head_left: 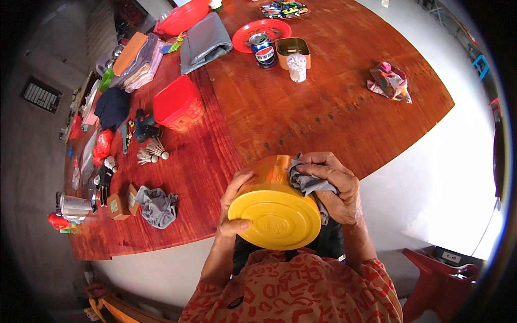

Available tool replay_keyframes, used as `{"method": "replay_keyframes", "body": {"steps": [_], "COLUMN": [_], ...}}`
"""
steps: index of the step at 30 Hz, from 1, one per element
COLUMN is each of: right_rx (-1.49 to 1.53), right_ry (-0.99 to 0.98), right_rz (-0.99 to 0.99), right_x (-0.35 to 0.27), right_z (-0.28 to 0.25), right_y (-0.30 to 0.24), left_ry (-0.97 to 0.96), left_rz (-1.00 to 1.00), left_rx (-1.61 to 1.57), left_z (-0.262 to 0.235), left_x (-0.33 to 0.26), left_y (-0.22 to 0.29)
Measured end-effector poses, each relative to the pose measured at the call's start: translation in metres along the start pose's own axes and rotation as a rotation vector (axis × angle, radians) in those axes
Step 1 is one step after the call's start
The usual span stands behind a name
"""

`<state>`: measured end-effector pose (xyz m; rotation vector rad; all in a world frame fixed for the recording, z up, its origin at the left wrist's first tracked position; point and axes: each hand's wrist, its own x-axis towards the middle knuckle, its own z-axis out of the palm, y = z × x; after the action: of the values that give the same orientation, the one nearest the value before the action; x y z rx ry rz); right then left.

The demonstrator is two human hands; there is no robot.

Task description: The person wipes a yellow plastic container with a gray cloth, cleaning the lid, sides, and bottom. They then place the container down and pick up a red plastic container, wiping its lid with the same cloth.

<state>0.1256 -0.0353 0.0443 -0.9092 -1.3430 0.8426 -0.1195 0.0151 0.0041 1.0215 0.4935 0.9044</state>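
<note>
Yellow tin (274, 207) held above table (323, 107) edge, near chest. Left hand (232, 207) clamped on tin rim; right hand (334, 188) presses grey cloth (308, 183) against side, probably wiping. Keep grip firm, rotate tin steadily.

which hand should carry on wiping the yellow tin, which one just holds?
Right. The right hand already presses the grey cloth against the side of the round yellow tin. The left hand grips the tin's opposite edge, so it likely suits steadying or turning it.
</note>
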Motion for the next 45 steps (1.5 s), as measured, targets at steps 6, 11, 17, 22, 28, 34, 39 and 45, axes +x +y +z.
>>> {"method": "replay_keyframes", "body": {"steps": [6, 11, 17, 22, 28, 34, 39, 45], "right_rx": [0.053, -0.038, -0.146, -0.261, -0.076, -0.108, -0.029, -0.222], "right_ry": [0.074, 0.093, -0.011, -0.145, -0.326, -0.08, -0.17, -0.437], "right_rz": [0.152, 0.266, 0.135, -0.034, -0.07, 0.23, 0.119, -0.116], "right_x": [-0.015, -0.01, -0.001, 0.005, 0.001, 0.002, -0.001, -0.013], "right_z": [-0.016, -0.019, -0.023, -0.027, -0.044, -0.037, -0.04, -0.047], "right_y": [0.017, 0.007, -0.017, -0.032, -0.011, 0.02, 0.021, -0.012], "left_ry": [-0.072, -0.1, -0.143, -0.177, -0.183, -0.199, -0.197, -0.24], "left_rz": [0.216, 0.295, 0.391, 0.413, 0.403, 0.374, 0.348, 0.365], "left_rx": [0.328, 0.522, 0.736, 0.731, 0.901, 0.981, 0.975, 1.07], "left_z": [0.019, 0.023, 0.026, 0.029, 0.035, 0.031, 0.029, 0.037], "left_x": [0.006, 0.006, 0.012, 0.012, 0.01, 0.011, 0.012, 0.013], "left_y": [-0.001, -0.004, 0.007, 0.006, 0.007, -0.002, -0.007, -0.005]}}
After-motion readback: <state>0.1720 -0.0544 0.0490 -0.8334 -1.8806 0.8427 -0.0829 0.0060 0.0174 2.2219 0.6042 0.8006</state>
